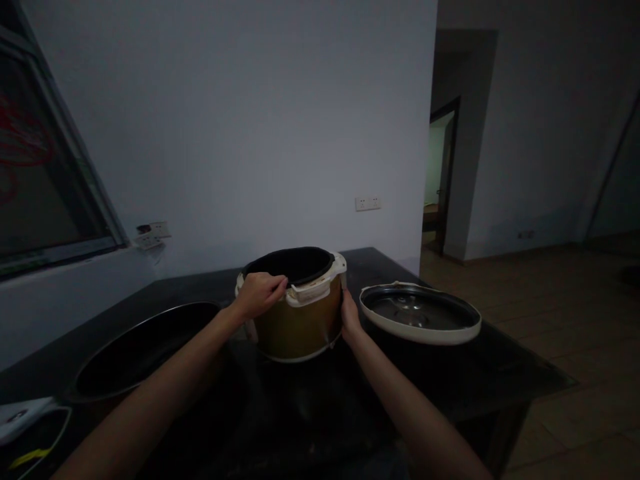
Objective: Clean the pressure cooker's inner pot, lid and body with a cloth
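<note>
An electric cooker (297, 327) with a gold body and white rim stands on the dark table, its lid off. Inside it sits a black inner pot (305, 265). At the front left of the rim, my left hand (260, 293) is closed, fingers curled over the inner pot's edge; the fingertips are partly hidden. My right hand (349, 313) grips the cooker's right side, its fingers mostly out of sight behind the body. The round lid (420, 312) lies upside down to the right, dark inner face up, apart from my hand.
A large black pan (145, 347) sits left of the cooker. At the table's (520, 377) near left are a white device (23, 415), a cable and something yellow (30, 458). Wall sockets (368, 203) are behind; the table's right edge borders a tiled floor.
</note>
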Demonstrator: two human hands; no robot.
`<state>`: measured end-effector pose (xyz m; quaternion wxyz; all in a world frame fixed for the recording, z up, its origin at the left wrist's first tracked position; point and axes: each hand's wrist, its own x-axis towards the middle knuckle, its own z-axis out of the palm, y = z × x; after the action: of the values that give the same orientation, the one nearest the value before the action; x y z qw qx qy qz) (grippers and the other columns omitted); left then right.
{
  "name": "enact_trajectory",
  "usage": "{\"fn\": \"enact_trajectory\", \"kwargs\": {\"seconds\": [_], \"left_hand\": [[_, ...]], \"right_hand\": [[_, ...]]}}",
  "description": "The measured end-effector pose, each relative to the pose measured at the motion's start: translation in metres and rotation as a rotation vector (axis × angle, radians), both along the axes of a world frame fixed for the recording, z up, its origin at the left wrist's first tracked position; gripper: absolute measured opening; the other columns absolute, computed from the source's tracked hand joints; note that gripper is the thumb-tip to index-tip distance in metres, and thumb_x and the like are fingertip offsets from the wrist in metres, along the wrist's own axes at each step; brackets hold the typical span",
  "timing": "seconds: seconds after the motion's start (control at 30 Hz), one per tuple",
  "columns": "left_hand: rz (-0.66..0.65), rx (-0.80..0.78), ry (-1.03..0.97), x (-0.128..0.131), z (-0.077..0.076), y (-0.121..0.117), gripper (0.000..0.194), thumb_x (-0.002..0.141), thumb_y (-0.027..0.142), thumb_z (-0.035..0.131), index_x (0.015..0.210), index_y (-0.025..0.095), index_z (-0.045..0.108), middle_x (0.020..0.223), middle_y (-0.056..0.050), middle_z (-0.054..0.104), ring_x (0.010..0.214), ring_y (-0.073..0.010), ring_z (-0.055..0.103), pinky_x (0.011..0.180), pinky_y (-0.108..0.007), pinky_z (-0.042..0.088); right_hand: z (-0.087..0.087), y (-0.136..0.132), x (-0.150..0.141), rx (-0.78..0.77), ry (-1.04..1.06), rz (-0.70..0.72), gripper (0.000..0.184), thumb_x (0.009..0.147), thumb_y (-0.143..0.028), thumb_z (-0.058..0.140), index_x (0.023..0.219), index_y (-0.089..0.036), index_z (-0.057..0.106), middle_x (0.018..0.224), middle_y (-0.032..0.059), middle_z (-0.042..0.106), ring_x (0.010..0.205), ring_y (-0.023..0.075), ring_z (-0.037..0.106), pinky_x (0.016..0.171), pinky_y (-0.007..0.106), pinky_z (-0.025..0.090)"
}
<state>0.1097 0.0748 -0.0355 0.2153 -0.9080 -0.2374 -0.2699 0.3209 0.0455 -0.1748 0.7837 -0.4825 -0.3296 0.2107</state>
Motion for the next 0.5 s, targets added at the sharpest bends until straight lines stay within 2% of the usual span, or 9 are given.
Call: {"fn": "enact_trajectory", "kwargs": {"seconds": [0.07, 0.13, 0.27, 0.3, 0.4, 0.5], "left_hand": [[-0.011, -0.006, -0.01, -0.003, 0.0, 0.0, 0.046, 0.092, 0.034, 0.028, 0.058, 0.02, 0.056, 0.051, -0.003, 0.056, 0.052, -0.0155, 0.051, 0.054, -0.028, 0.028], [-0.013, -0.006, -0.018, -0.004, 0.0, -0.001, 0.046, 0.092, 0.035, 0.028, 0.058, 0.02, 0.056, 0.051, -0.003, 0.056, 0.052, -0.0155, 0.051, 0.054, -0.028, 0.027], [-0.003, 0.006, -0.026, -0.005, -0.001, -0.001, 0.047, 0.092, 0.035, 0.027, 0.058, 0.02, 0.056, 0.051, -0.003, 0.055, 0.051, -0.0157, 0.05, 0.053, -0.028, 0.026], [0.0, 0.01, -0.028, -0.004, -0.002, -0.002, 0.047, 0.092, 0.035, 0.027, 0.059, 0.02, 0.057, 0.051, -0.004, 0.055, 0.052, -0.0159, 0.051, 0.053, -0.028, 0.026], [0.013, 0.019, -0.028, -0.004, -0.002, -0.004, 0.046, 0.092, 0.034, 0.027, 0.06, 0.02, 0.057, 0.052, -0.004, 0.057, 0.053, -0.0162, 0.052, 0.054, -0.028, 0.026], [0.034, 0.024, -0.024, -0.003, -0.002, -0.005, 0.046, 0.092, 0.034, 0.028, 0.06, 0.021, 0.057, 0.053, -0.004, 0.057, 0.054, -0.0162, 0.052, 0.054, -0.028, 0.026]], "right_hand": [[-0.001, -0.007, -0.008, -0.028, 0.031, 0.026, 0.066, 0.089, -0.058, 0.034, 0.136, -0.016, 0.05, 0.137, 0.0077, 0.055, 0.129, 0.0236, 0.046, 0.108, 0.04, 0.033], [-0.005, -0.019, -0.024, -0.046, 0.056, 0.036, 0.069, 0.089, -0.059, 0.033, 0.143, -0.016, 0.039, 0.148, 0.0076, 0.041, 0.136, 0.0226, 0.037, 0.111, 0.04, 0.028], [-0.012, -0.05, -0.075, -0.051, 0.037, 0.025, 0.078, 0.086, -0.06, 0.039, 0.15, -0.019, 0.02, 0.159, 0.0048, 0.009, 0.146, 0.0217, 0.005, 0.116, 0.044, 0.008], [-0.013, -0.056, -0.088, -0.039, -0.009, 0.011, 0.078, 0.086, -0.059, 0.04, 0.15, -0.02, 0.019, 0.159, 0.0039, 0.005, 0.146, 0.021, -0.002, 0.116, 0.045, 0.003], [-0.008, -0.062, -0.11, -0.022, -0.091, -0.018, 0.071, 0.09, -0.056, 0.037, 0.15, -0.025, 0.018, 0.159, 0.0021, 0.003, 0.146, 0.0212, -0.006, 0.115, 0.049, 0.001], [0.007, -0.05, -0.101, -0.047, -0.103, -0.092, 0.068, 0.091, -0.058, 0.03, 0.15, -0.027, 0.017, 0.159, 0.0035, 0.003, 0.146, 0.0252, -0.004, 0.112, 0.058, 0.0]]}}
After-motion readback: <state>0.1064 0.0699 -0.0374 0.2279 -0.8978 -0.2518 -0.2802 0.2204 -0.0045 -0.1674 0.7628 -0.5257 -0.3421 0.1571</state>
